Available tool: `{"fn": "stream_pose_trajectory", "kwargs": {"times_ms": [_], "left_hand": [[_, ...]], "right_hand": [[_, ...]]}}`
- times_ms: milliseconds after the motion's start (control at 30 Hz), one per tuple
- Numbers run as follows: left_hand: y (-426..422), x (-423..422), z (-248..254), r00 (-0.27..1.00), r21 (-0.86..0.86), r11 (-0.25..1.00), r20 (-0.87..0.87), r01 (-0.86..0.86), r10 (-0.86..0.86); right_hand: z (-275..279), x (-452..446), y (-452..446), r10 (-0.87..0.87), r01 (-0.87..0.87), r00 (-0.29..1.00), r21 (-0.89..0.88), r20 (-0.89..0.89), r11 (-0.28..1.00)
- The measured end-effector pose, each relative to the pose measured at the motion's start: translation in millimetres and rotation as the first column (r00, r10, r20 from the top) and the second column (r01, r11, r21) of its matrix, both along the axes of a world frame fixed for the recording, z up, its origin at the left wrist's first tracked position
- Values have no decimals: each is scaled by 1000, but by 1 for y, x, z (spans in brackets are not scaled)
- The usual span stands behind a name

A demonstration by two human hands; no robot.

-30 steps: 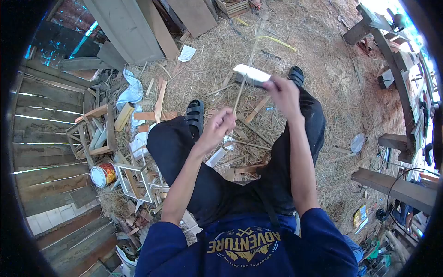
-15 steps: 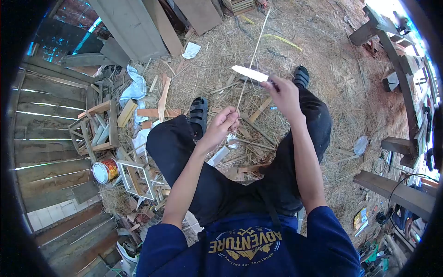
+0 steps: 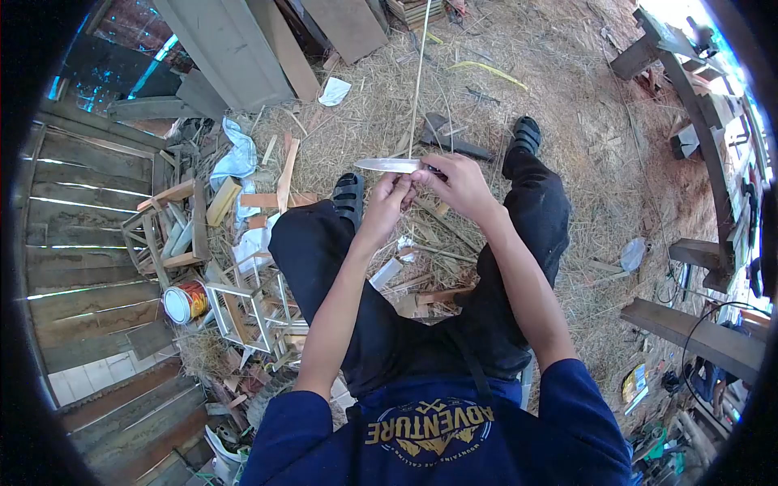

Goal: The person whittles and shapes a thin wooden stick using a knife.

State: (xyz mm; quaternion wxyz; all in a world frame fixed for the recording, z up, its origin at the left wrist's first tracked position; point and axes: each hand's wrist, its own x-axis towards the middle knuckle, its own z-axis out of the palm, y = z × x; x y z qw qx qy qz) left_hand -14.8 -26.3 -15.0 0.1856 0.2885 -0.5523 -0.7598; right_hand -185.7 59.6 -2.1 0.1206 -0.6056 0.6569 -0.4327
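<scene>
My left hand is closed around the near end of a long, thin, pale stick, which points away from me toward the top of the view. In my right hand is a knife, its handle mostly covered by my fingers. The blade points left and lies across the stick just beyond my left fingers. Both hands are close together, the right thumb near the left fingertips. Beyond them a dark hatchet-like tool lies on the straw-covered ground.
My knees and sandals frame the work area. At left are a wooden frame stool, a paint can and a small white frame. Boards lean at the back. A wooden bench stands at right. Straw and wood scraps cover the ground.
My right hand has brought the knife down and left, close to my left hand. The stick has swung more upright in view, its far end shifting left. The right knee has moved slightly inward.
</scene>
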Motion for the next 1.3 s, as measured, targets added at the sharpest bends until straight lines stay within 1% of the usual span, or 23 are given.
{"fn": "stream_pose_trajectory", "kwargs": {"times_ms": [100, 200, 300, 400, 467, 500, 567, 600, 667, 767, 800, 867, 900, 967, 1000, 1067, 1100, 1133, 1167, 1233, 1267, 1300], "left_hand": [[0, -1, -5, 1000, -15, 1000, 9, -7, 7], [0, 0, -9, 1000, -41, 999, 15, 2, -1], [3, 2, -4, 1000, -84, 996, 7, 0, 1], [7, 3, 4, 1000, -149, 989, 12, -7, 9], [5, 9, 1, 999, -212, 977, 33, 20, -13], [7, 12, 3, 1000, -180, 984, 22, 21, -17], [10, 17, 9, 1000, -116, 993, -5, 20, -21], [6, 19, 5, 999, -109, 993, -8, 53, -54], [0, 26, -7, 993, -90, 989, -13, 119, -120], [10, 24, 5, 998, -118, 993, 68, 25, -17], [9, 25, 5, 998, -110, 993, 54, 30, -24], [7, 26, 4, 999, -94, 995, 23, 44, -42], [8, 28, 5, 997, -82, 994, 43, 74, -71], [11, 35, 11, 988, -62, 989, 82, 133, -127], [11, 36, 9, 988, -66, 988, 84, 136, -131], [13, 36, 4, 987, -75, 986, 82, 146, -140], [15, 38, 6, 984, -109, 980, 83, 164, -155], [18, 40, 9, 982, -142, 973, 83, 181, -170], [20, 42, 11, 979, -174, 965, 87, 196, -184], [20, 47, 2, 975, -150, 963, 53, 223, -217], [21, 49, -3, 972, -136, 962, 34, 235, -233], [19, 51, -3, 962, -122, 954, 54, 273, -269]], "right_hand": [[3, 1, 3, 12, -11, 1000, 67, -14, 998], [5, 0, 6, 6, -5, 1000, 92, -17, 996], [8, 0, 7, 15, -13, 1000, 70, -17, 997], [19, -4, 12, 42, -42, 997, -6, -58, 999], [12, -6, 12, 19, -22, 995, -32, -102, 999], [12, -5, 12, 7, -12, 993, -44, -120, 999], [16, -15, 15, -16, 20, 993, 40, -113, 999], [19, -19, 15, -27, 36, 993, 80, -113, 996], [12, -19, 15, -51, 55, 990, 25, -129, 998], [8, -18, 13, -50, 43, 988, -50, -147, 998], [7, -18, 13, -46, 35, 987, -75, -152, 997], [4, -20, 12, -75, 65, 988, -80, -136, 995], [2, -22, 13, -89, 79, 988, -82, -126, 994], [19, -36, 18, -192, 200, 978, 99, -87, 975], [21, -42, 18, -226, 235, 966, 61, -128, 970], [21, -42, 21, -280, 297, 946, 91, -165, 951], [25, -43, 23, -308, 330, 933, 103, -188, 938], [12, -52, 21, -397, 402, 905, 5, -153, 916], [7, -58, 22, -403, 414, 896, 23, -187, 910], [3, -60, 24, -415, 442, 876, 64, -247, 895], [-2, -56, 23, -406, 420, 892, 31, -200, 907], [2, -55, 24, -390, 406, 891, 22, -232, 914]]}}
